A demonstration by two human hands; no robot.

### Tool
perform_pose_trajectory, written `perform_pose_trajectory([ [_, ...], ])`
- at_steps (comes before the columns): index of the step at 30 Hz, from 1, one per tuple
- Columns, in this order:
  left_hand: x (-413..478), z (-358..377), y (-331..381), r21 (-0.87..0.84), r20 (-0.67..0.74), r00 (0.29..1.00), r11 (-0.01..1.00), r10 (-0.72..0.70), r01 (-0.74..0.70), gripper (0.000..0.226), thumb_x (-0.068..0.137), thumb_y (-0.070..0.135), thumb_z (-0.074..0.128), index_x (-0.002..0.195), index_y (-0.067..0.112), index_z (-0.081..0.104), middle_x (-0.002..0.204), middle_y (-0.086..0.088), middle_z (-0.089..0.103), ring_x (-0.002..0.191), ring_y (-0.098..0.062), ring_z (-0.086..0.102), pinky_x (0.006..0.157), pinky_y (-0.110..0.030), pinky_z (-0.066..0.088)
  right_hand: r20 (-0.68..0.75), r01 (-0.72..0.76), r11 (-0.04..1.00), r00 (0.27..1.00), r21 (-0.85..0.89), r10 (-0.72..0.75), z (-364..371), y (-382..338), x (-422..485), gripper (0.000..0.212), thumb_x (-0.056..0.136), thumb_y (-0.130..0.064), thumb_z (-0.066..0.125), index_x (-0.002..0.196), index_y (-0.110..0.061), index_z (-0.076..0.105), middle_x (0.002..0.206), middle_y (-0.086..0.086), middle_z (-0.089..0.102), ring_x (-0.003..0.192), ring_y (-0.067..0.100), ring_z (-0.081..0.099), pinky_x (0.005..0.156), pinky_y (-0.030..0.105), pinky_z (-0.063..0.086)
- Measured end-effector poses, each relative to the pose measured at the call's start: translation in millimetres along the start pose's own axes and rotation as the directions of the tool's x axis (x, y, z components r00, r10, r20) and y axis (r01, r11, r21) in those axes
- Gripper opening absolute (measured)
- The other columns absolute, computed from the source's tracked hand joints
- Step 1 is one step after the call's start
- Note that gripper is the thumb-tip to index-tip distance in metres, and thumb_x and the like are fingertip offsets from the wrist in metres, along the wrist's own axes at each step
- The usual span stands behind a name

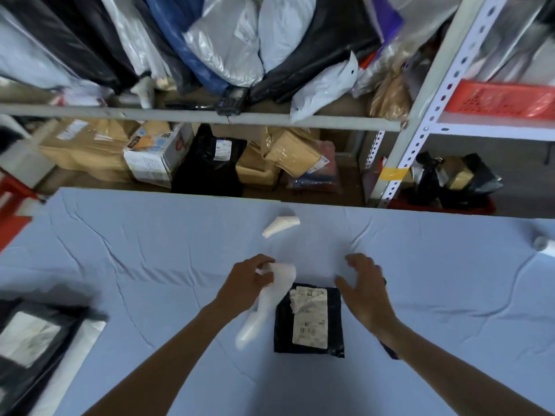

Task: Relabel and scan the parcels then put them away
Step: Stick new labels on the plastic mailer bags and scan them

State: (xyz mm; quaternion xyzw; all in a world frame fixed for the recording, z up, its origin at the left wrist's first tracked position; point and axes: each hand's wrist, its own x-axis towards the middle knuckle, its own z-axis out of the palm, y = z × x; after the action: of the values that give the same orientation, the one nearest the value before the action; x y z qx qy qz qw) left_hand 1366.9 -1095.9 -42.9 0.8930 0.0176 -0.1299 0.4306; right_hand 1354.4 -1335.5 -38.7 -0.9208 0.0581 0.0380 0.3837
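1. Lying flat on the blue table, the black parcel sits between both hands, long axis running away from the person, label up.
2. Bare cloth surrounds it; shelves line the far edge.
3. The left hand pinches a white paper strip; the right hand hovers with fingers spread.

A black parcel with a white label lies on the pale blue worktop; beside it, white backing paper.
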Motion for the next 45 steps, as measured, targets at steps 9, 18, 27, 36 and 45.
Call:
perform_pose_trajectory([
  [9,-21.8,-48.8,76.3,-0.372,-0.006,0.937,0.869,0.350,-0.327,0.037,0.083,-0.010,0.059,0.116,0.007,0.062,0.114,-0.005,0.066,0.102,-0.010,0.065,0.082,-0.022,0.053,0.370,-0.261,0.686,0.929,0.680,-0.014,-34.2,-97.8,12.8,0.010,0.093,-0.012,0.058,0.091,-0.003,0.062,0.086,0.012,0.068,0.078,0.024,0.068,0.069,0.032,0.059],
  [18,-30.7,-63.3,104.9,-0.525,0.014,0.975,0.832,0.220,-0.180,0.035,0.077,0.005,0.075,0.110,0.015,0.066,0.106,-0.009,0.068,0.099,-0.021,0.065,0.083,-0.031,0.055,0.255,-0.104,0.635,0.955,0.766,-0.152,-56.2,-108.2,2.2,0.013,0.090,-0.009,0.062,0.101,-0.003,0.064,0.098,0.012,0.071,0.089,0.020,0.070,0.071,0.026,0.056],
  [27,-46.4,-57.9,108.9,-0.478,-0.015,0.961,0.842,0.277,-0.251,0.014,0.088,0.010,0.062,0.080,0.017,0.071,0.067,0.011,0.069,0.066,-0.003,0.065,0.058,-0.019,0.050,0.000,0.666,0.736,0.741,0.117,-0.671,-80.0,-117.3,-7.9,0.011,0.082,-0.012,0.072,0.091,-0.009,0.076,0.087,-0.001,0.072,0.080,0.005,0.063,0.072,0.010,0.048],
  [36,-60.1,-62.6,97.4,-0.324,-0.116,0.958,0.902,0.261,-0.285,0.029,0.072,0.047,0.066,0.072,0.019,0.074,0.071,-0.004,0.071,0.065,-0.024,0.064,0.059,-0.032,0.050,0.046,0.534,0.822,0.833,0.200,-0.552,-69.0,-118.7,-23.4,0.010,0.079,-0.016,0.075,0.087,-0.011,0.078,0.082,-0.004,0.073,0.074,0.010,0.066,0.074,0.030,0.054],
  [45,-77.3,-70.9,97.9,-0.366,-0.118,0.946,0.872,0.302,-0.325,0.035,0.071,0.047,0.065,0.071,0.013,0.073,0.068,-0.022,0.062,0.059,-0.020,0.055,0.052,-0.024,0.045,0.047,0.513,0.815,0.838,0.268,-0.543,-67.6,-127.1,-40.1,0.005,0.082,-0.015,0.072,0.085,-0.018,0.076,0.081,-0.008,0.072,0.076,0.008,0.065,0.074,0.026,0.054],
])
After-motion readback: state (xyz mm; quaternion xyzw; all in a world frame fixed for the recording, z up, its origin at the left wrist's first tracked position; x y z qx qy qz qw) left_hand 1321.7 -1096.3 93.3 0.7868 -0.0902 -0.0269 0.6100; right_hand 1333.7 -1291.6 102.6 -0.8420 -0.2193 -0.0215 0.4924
